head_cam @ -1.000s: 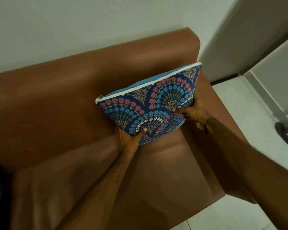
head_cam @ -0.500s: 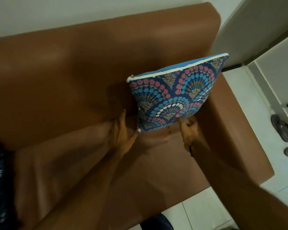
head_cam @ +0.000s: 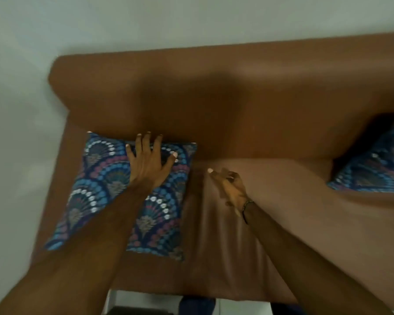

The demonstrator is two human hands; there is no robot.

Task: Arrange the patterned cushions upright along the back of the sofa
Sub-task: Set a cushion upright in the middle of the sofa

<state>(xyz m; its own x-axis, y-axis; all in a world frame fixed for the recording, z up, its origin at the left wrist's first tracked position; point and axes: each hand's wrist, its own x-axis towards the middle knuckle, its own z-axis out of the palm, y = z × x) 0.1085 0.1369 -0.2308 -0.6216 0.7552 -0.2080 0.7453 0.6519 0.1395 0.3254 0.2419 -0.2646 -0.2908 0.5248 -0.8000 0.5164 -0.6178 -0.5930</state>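
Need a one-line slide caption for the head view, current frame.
Left hand spread on a patterned cushion lying flat at the brown sofa's left end; right hand open beside it; second cushion propped at right.

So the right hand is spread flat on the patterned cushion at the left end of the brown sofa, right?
Not quite: the head view shows the left hand spread flat on the patterned cushion at the left end of the brown sofa. The right hand is off it.

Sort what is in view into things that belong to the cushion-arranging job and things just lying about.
Job:
- blue fan-patterned fabric cushion, flat under the left hand
- second blue patterned cushion, far right
- brown leather sofa
- right hand, touching no cushion

Lying about:
- thin dark wrist bracelet
- pale tiled floor
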